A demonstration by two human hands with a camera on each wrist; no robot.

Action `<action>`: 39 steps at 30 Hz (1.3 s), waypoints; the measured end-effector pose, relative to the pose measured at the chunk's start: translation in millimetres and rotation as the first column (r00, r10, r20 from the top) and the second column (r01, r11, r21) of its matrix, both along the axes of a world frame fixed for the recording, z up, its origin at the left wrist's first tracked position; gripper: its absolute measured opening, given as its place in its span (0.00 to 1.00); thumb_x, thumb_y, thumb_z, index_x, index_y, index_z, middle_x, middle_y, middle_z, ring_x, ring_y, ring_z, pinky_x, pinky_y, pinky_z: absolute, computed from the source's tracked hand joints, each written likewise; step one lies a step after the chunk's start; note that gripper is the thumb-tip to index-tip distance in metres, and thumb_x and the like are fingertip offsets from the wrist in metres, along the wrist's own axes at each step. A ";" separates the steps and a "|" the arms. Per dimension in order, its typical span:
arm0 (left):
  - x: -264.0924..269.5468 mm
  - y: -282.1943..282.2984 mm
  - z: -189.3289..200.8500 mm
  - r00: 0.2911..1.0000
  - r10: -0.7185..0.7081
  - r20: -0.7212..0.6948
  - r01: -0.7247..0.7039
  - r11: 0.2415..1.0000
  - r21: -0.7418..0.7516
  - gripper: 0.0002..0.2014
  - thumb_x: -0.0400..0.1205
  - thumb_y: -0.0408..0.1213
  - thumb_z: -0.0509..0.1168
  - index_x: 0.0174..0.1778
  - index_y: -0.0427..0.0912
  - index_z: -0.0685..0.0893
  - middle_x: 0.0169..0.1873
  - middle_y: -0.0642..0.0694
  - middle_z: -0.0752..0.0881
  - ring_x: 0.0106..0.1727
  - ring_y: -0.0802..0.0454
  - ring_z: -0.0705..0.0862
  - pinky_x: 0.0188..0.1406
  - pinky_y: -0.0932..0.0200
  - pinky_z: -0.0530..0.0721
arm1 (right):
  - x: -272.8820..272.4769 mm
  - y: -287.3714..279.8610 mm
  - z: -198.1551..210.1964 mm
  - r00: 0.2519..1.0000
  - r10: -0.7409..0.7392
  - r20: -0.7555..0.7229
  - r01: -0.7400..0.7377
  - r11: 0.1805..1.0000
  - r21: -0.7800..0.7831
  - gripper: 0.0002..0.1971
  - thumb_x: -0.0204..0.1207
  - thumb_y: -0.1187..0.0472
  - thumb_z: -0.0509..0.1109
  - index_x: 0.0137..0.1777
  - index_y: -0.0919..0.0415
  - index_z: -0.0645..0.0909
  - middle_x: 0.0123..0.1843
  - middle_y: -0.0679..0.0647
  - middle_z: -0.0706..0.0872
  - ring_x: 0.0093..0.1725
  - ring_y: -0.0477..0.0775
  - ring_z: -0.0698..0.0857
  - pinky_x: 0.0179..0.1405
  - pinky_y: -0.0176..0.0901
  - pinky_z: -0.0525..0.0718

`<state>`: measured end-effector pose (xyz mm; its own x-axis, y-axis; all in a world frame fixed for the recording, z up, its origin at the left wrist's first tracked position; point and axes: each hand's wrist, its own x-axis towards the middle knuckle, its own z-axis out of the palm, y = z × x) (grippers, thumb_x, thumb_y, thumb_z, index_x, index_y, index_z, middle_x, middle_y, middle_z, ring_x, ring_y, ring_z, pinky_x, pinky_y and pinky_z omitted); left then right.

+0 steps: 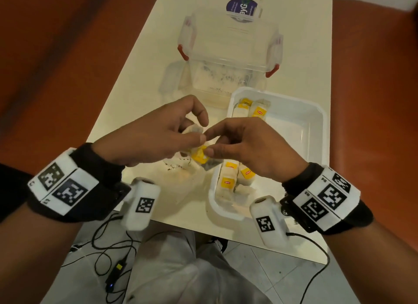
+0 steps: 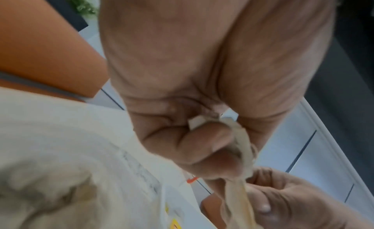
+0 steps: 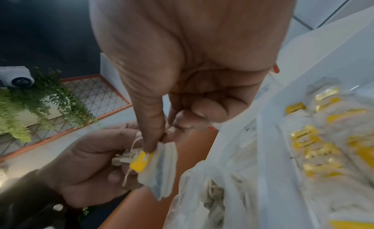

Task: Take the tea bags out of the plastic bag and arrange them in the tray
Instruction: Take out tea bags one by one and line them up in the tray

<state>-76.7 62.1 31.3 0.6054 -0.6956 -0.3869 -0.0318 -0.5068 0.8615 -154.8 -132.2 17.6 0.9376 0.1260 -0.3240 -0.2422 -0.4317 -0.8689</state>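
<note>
Over the table, the right hand (image 1: 246, 149) pinches a yellow-tagged tea bag (image 1: 200, 157) hanging long-axis down, just left of the white tray (image 1: 316, 131); the left hand (image 1: 156, 134) grips more tea bags; the right hand is nearer the tray's bare middle.

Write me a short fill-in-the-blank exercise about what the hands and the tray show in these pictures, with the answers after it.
1. The right hand pinches a tea bag whose tag is coloured ____.
2. The left hand grips a bunch of tea ____.
3. The tea bags already placed lie in the white ____, beside both hands.
4. Behind the tray stands a clear box with ____ latches.

Answers: yellow; bags; tray; red
</note>
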 end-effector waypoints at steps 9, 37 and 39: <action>-34.5 -15.9 -22.3 0.927 0.284 -0.243 -0.324 0.935 -0.145 0.18 0.85 0.28 0.58 0.52 0.52 0.91 0.42 0.51 0.88 0.33 0.56 0.74 0.25 0.63 0.69 | -45.8 -37.7 1.0 0.975 -0.221 -0.036 0.223 0.956 0.192 0.03 0.74 0.64 0.77 0.44 0.60 0.86 0.31 0.43 0.86 0.29 0.39 0.79 0.30 0.29 0.75; -69.9 -66.9 -45.4 0.629 -0.554 0.545 0.154 0.776 0.612 0.18 0.79 0.65 0.64 0.60 0.62 0.86 0.54 0.58 0.83 0.54 0.54 0.85 0.42 0.57 0.76 | -88.7 -75.7 -38.4 0.967 -0.238 -0.087 0.223 0.962 -0.160 0.06 0.75 0.59 0.79 0.42 0.48 0.84 0.33 0.43 0.88 0.30 0.38 0.80 0.38 0.39 0.79; -72.2 -78.3 -49.0 0.576 -0.640 0.509 0.213 0.718 0.663 0.18 0.80 0.64 0.64 0.60 0.61 0.86 0.55 0.57 0.82 0.54 0.51 0.86 0.39 0.56 0.73 | -91.6 -73.3 -40.7 0.971 -0.171 -0.168 0.144 0.977 -0.159 0.05 0.75 0.59 0.79 0.44 0.51 0.85 0.33 0.45 0.89 0.30 0.37 0.82 0.37 0.33 0.77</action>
<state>-148.9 -16.2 -17.7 0.5062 -0.7811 -0.3656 -0.8060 -0.5793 0.1215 -246.4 -205.5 -23.2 0.8665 -0.0789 -0.4928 -0.4636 -0.4929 -0.7362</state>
